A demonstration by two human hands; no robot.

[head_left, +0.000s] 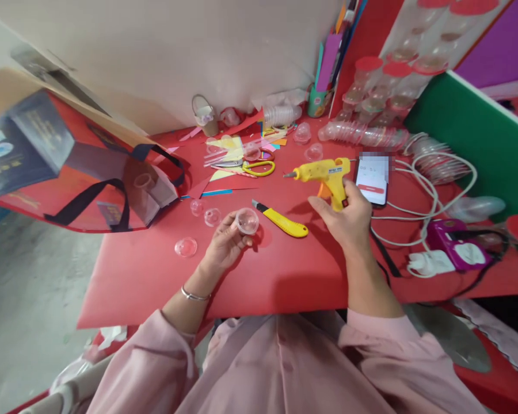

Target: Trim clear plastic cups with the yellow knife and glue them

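Observation:
Between its thumb and fingers, my left hand (227,244) holds a small clear plastic cup (247,221) above the red table. My right hand (345,215) grips a yellow hot glue gun (322,171) by its handle, nozzle pointing left. A yellow utility knife (282,221) lies between the two hands, its blade end toward the cup. To the left of my left hand, a clear plastic lid (185,247) and a small clear plastic piece (212,217) rest on the table.
Scissors (259,168) lie on paper scraps farther back. A phone (372,179) sits beside my right hand, near looped white cable (434,201) and a purple power strip (457,244). Stacked clear cups (365,134) line the back. A large red bag (86,172) stands left.

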